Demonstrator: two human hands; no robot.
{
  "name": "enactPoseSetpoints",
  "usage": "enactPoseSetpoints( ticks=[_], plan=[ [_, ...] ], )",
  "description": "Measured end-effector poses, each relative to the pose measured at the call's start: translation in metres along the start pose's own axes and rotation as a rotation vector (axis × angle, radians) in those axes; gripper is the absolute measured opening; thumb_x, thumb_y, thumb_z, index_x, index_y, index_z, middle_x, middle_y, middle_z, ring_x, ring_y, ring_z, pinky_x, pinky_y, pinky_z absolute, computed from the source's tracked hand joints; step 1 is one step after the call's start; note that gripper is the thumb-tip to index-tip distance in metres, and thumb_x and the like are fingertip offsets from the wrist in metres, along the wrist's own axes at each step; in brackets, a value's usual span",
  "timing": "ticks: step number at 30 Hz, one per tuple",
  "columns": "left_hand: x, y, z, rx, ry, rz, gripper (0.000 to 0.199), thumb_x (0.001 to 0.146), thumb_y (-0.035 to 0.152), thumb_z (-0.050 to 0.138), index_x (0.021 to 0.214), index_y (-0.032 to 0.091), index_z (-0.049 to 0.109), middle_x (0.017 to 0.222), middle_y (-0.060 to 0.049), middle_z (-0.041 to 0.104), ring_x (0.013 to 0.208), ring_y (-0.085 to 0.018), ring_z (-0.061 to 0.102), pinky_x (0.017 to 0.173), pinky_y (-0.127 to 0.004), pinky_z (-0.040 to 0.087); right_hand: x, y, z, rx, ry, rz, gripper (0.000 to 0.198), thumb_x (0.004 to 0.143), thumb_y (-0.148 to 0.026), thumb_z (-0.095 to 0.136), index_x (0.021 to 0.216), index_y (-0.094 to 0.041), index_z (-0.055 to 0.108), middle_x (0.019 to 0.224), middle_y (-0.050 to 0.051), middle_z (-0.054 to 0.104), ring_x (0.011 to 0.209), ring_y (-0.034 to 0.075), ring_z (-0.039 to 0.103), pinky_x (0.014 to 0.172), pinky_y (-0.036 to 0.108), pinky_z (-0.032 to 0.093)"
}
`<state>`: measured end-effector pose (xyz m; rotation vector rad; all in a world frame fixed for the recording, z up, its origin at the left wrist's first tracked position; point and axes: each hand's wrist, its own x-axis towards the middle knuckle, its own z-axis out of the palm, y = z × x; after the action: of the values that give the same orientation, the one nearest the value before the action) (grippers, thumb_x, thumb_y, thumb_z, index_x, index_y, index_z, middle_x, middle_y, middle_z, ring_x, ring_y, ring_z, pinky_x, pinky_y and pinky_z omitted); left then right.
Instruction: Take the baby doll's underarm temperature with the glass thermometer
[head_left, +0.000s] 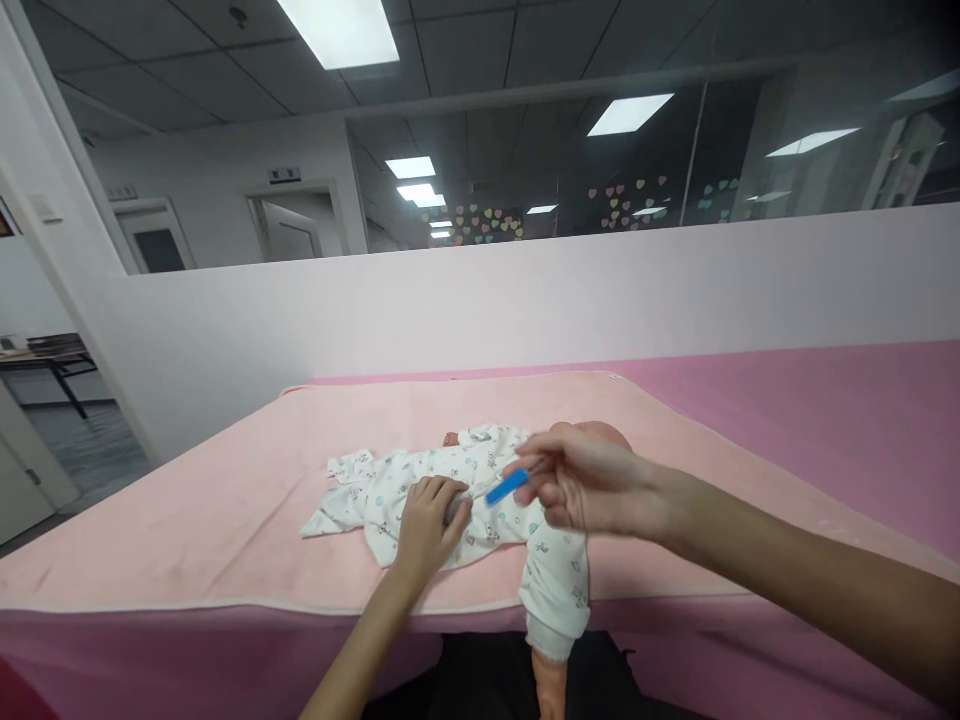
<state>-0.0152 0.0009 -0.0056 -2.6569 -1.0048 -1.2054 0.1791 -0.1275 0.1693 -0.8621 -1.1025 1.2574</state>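
A baby doll in white printed clothes (480, 465) lies on a peach towel, its head (606, 432) partly hidden behind my right hand. My left hand (431, 515) rests on the doll's torso, fingers curled round a small greyish rounded thing (456, 506) whose kind I cannot make out. Above the chest, my right hand (574, 475) pinches a thin object with a flat blue end (507, 487), slightly blurred. One doll arm in a white sleeve (555, 585) hangs over the near edge of the table.
The peach towel (247, 490) covers much of a table with a pink cloth (840, 420). Behind it stands a low white wall (525, 300) with glass above. My dark-clothed lap (487, 680) is below the near edge. A desk (52, 365) stands far left.
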Motion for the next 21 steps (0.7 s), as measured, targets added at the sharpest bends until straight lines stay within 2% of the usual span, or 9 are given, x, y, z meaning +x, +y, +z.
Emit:
enactPoseSetpoints(
  ticks=[2, 5, 6, 9, 10, 14, 15, 18, 21],
  plan=[
    [0.000, 0.001, 0.000, -0.003, -0.002, -0.014, 0.014, 0.085, 0.028, 0.044, 0.090, 0.022, 0.056, 0.089, -0.002, 0.059, 0.083, -0.018, 0.051, 0.075, -0.033, 0.039, 0.001, 0.007, -0.005, 0.064, 0.026, -0.090, 0.013, 0.077, -0.013, 0.049, 0.067, -0.012, 0.058, 0.052, -0.001, 0.059, 0.030, 0.002, 0.040, 0.030, 0.013, 0.034],
    [0.000, 0.001, 0.000, -0.003, -0.002, -0.015, 0.015, 0.085, 0.028, 0.044, 0.090, 0.022, 0.056, 0.089, -0.002, 0.060, 0.083, -0.018, 0.051, 0.075, -0.034, 0.038, 0.001, 0.014, -0.011, 0.222, 0.329, -0.678, 0.027, 0.085, -0.027, 0.038, 0.074, -0.016, 0.060, 0.058, -0.002, 0.062, 0.031, 0.002, 0.042, 0.035, 0.013, 0.040],
    [0.000, 0.001, 0.000, -0.005, -0.002, -0.011, 0.016, 0.085, 0.029, 0.044, 0.090, 0.022, 0.056, 0.089, -0.003, 0.060, 0.083, -0.018, 0.051, 0.075, -0.034, 0.039, 0.000, 0.016, -0.012, 0.176, 0.328, -0.624, 0.026, 0.084, -0.028, 0.039, 0.074, -0.016, 0.060, 0.057, -0.002, 0.062, 0.033, 0.003, 0.045, 0.037, 0.014, 0.042],
    [0.000, 0.001, 0.000, -0.016, 0.002, -0.006, 0.016, 0.085, 0.029, 0.043, 0.091, 0.022, 0.057, 0.089, -0.003, 0.060, 0.083, -0.019, 0.051, 0.074, -0.034, 0.039, -0.003, 0.012, -0.014, -0.089, 0.008, -0.038, 0.015, 0.077, -0.023, 0.054, 0.075, -0.011, 0.062, 0.056, 0.003, 0.062, 0.037, 0.008, 0.051, 0.037, 0.019, 0.044],
    [0.000, 0.001, 0.000, -0.017, 0.002, -0.007, 0.016, 0.085, 0.029, 0.043, 0.091, 0.022, 0.056, 0.089, -0.003, 0.060, 0.083, -0.019, 0.052, 0.074, -0.034, 0.039, -0.003, 0.008, -0.016, -0.109, -0.023, 0.010, 0.014, 0.076, -0.022, 0.055, 0.076, -0.010, 0.063, 0.058, 0.004, 0.063, 0.039, 0.008, 0.052, 0.038, 0.019, 0.044],
    [0.000, 0.001, 0.000, -0.008, -0.017, -0.022, 0.016, 0.085, 0.029, 0.043, 0.091, 0.022, 0.056, 0.089, -0.003, 0.060, 0.084, -0.019, 0.051, 0.075, -0.034, 0.038, -0.004, 0.005, -0.028, -0.079, 0.255, -0.405, 0.024, 0.084, -0.032, 0.046, 0.078, -0.015, 0.063, 0.061, 0.001, 0.063, 0.043, 0.006, 0.054, 0.047, 0.019, 0.048],
    [0.000, 0.001, 0.000, -0.010, -0.023, -0.025, 0.016, 0.085, 0.029, 0.043, 0.091, 0.022, 0.056, 0.090, -0.003, 0.060, 0.084, -0.019, 0.051, 0.076, -0.035, 0.038, -0.005, 0.014, -0.033, -0.134, 0.251, -0.363, 0.027, 0.084, -0.034, 0.047, 0.072, -0.015, 0.063, 0.056, 0.001, 0.062, 0.042, 0.007, 0.053, 0.046, 0.020, 0.048],
    [0.001, -0.001, -0.001, -0.035, -0.025, -0.023, 0.016, 0.085, 0.028, 0.042, 0.092, 0.022, 0.056, 0.090, -0.003, 0.060, 0.085, -0.019, 0.051, 0.076, -0.035, 0.038, -0.012, 0.059, -0.053, -0.407, -0.053, 0.104, 0.035, 0.078, -0.043, 0.054, 0.062, -0.012, 0.063, 0.051, 0.004, 0.061, 0.038, 0.011, 0.054, 0.045, 0.024, 0.049],
    [0.000, -0.006, -0.001, -0.072, 0.008, -0.044, 0.016, 0.084, 0.026, 0.043, 0.094, 0.022, 0.055, 0.089, -0.003, 0.060, 0.086, -0.019, 0.052, 0.077, -0.034, 0.040, -0.022, 0.103, -0.082, -0.449, 0.132, 0.205, 0.042, 0.076, -0.051, 0.052, 0.067, -0.012, 0.065, 0.055, 0.007, 0.064, 0.042, 0.014, 0.057, 0.042, 0.023, 0.048]
  ],
)
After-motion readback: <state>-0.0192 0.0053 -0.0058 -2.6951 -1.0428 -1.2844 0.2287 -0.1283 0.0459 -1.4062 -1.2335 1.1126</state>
